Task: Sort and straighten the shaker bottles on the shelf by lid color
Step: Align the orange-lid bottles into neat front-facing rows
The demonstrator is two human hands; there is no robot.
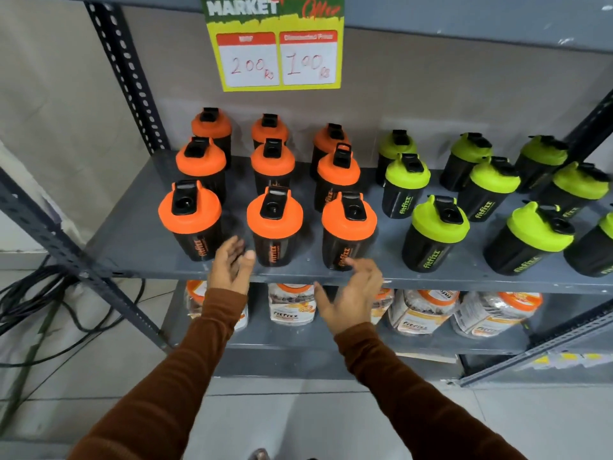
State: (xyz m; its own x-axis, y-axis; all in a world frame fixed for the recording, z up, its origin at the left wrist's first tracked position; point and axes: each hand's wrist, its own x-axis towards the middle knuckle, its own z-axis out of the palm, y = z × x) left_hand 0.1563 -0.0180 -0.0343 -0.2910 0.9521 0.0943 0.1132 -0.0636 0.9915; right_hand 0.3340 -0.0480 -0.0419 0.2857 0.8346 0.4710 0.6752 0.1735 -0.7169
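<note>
Black shaker bottles stand upright on a grey metal shelf [139,247]. Several orange-lidded bottles [274,217] form three columns on the left half. Several green-lidded bottles [439,224] fill the right half, running off the right edge. My left hand [230,265] is open in front of the gap between the front-left orange bottle [189,210] and the front-middle one, holding nothing. My right hand [351,297] is open just below the shelf's front edge, its fingertips near the base of the front-right orange bottle [348,220]. Both arms wear brown sleeves.
A yellow-green price sign [278,51] hangs from the shelf above. Clear jars with orange lids [414,313] sit on the shelf below. Perforated uprights [129,81] frame the rack. Black cables [36,293] lie on the floor at left.
</note>
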